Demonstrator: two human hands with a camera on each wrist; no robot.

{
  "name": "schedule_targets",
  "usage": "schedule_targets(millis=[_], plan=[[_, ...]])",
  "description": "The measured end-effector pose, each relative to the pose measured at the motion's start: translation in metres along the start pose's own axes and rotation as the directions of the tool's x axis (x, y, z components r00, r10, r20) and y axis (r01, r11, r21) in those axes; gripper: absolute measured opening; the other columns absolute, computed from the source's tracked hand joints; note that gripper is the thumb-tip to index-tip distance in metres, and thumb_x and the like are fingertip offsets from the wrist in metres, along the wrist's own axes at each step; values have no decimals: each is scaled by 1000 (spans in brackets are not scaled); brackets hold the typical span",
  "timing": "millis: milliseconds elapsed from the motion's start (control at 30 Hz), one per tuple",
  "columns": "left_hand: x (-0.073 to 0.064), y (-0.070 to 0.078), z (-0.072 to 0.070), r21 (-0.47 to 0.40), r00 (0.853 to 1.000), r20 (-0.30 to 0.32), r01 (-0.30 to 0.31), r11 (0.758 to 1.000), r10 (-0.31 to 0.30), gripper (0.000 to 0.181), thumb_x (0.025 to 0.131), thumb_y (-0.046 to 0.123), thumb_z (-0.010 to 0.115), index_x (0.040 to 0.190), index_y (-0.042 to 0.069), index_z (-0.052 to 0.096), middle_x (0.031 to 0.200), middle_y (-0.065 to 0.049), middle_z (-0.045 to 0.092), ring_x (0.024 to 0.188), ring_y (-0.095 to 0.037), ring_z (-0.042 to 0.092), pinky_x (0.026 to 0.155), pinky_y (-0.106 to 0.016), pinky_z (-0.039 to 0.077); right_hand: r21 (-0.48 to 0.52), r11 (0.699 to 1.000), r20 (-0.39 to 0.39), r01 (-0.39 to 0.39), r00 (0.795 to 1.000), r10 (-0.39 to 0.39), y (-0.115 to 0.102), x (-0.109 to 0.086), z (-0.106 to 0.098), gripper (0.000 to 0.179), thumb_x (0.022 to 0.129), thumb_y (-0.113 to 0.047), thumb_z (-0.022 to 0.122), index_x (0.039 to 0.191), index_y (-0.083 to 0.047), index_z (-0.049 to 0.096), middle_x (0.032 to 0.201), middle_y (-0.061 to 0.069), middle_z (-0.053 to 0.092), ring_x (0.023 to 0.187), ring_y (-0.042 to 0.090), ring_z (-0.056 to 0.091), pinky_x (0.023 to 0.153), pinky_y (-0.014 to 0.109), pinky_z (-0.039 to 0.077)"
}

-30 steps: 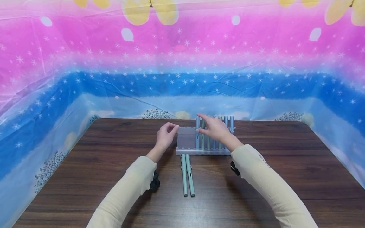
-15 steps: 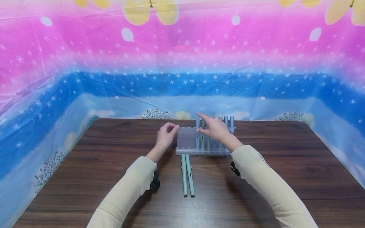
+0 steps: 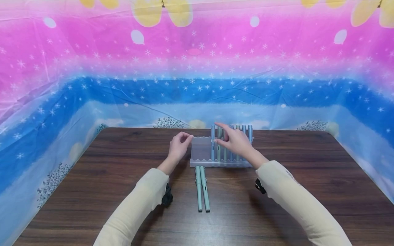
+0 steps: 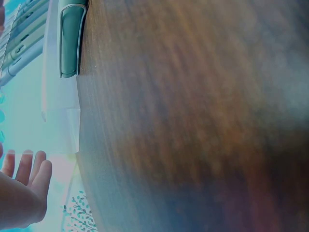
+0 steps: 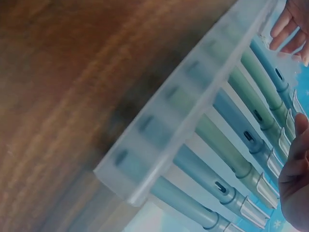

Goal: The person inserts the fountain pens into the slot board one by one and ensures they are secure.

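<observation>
A clear plastic pen rack (image 3: 201, 150) stands on the table, with several blue and green capped pens (image 5: 246, 130) upright in the slots of its right part. My left hand (image 3: 178, 147) pinches the rack's upper left corner between thumb and forefinger; its other fingers show beside the rack in the left wrist view. Just in front of the pens, my right hand (image 3: 236, 140) has thumb and forefinger spread, holding nothing. The leftmost blue pen (image 3: 213, 143) stands left of its fingertips and apart from them. Two green pens (image 3: 202, 189) lie side by side in front of the rack.
The brown wooden table (image 3: 123, 143) reaches back to a patterned pink and blue cloth (image 3: 197, 89) hung around it. The rack stands near the table's far edge. Both forearms reach in over the table on either side of the lying pens.
My right hand has drawn slightly right and back from the leftmost blue pen, with its sleeve moving the same way. The left hand and the lying pens stay where they were.
</observation>
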State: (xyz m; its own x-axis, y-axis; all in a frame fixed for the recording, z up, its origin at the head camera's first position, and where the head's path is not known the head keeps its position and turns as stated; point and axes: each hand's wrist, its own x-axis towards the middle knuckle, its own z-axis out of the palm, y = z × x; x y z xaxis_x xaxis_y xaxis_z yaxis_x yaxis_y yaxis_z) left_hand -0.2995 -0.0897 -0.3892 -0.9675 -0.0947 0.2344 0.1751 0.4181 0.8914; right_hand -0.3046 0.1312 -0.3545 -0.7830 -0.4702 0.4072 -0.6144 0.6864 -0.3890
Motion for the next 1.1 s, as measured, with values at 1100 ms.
schedule_targets(millis=[1100], plan=[[0,0,-1,-2,1000,11,6,1000,-6,22,87,26,55,94,4,59,93,-8,60,87,-21,54,81,-34,41,263,963,205,-59,979,4,-10,-46,28,47,80,-27,65,120,-7,50,72,-8,58,55,11,52,50,27,43]])
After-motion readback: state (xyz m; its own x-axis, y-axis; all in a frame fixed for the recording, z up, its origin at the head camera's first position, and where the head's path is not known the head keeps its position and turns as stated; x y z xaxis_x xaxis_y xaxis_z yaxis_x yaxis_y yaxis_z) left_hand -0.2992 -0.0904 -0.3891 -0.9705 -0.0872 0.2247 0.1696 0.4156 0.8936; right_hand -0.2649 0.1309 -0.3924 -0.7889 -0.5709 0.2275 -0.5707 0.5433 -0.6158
